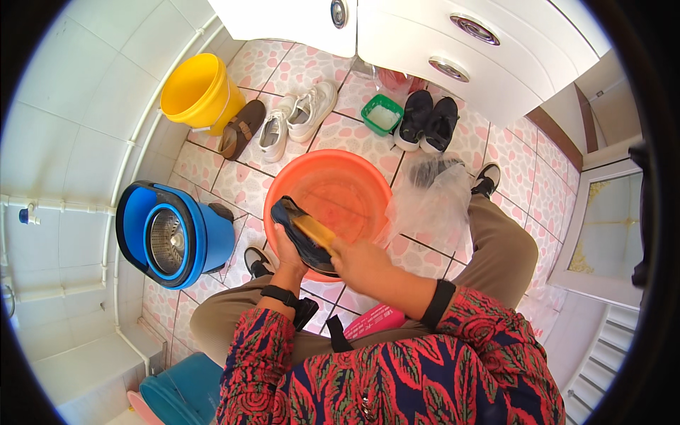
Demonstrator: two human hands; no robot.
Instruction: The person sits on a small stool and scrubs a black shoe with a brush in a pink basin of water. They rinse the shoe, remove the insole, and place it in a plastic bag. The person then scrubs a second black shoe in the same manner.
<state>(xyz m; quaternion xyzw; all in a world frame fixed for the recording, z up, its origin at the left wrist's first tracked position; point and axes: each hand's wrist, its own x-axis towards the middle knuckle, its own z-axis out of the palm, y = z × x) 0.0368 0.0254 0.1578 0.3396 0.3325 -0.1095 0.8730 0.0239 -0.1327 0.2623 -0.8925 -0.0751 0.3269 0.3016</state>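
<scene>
Over the near left side of an orange plastic basin [340, 159], my left hand [289, 249] grips a dark shoe [313, 255] from its left side. My right hand [361, 265] is closed around the handle of a yellow brush [314, 229], which lies across the shoe. The brush is slightly blurred, and its bristles are hidden against the shoe. A thin layer of what looks like water covers the basin floor. A crumpled clear plastic bag [435, 202] touches the basin's right side, with something dark inside its far end.
Beyond the basin stand white sneakers [313, 109], a brown buckled shoe [241, 130], black shoes [417, 117] and a green plastic container [381, 114] holding something white. On the left are a yellow bucket [194, 93] and a blue mop bucket [212, 234]. White cabinets [478, 69] border the far side.
</scene>
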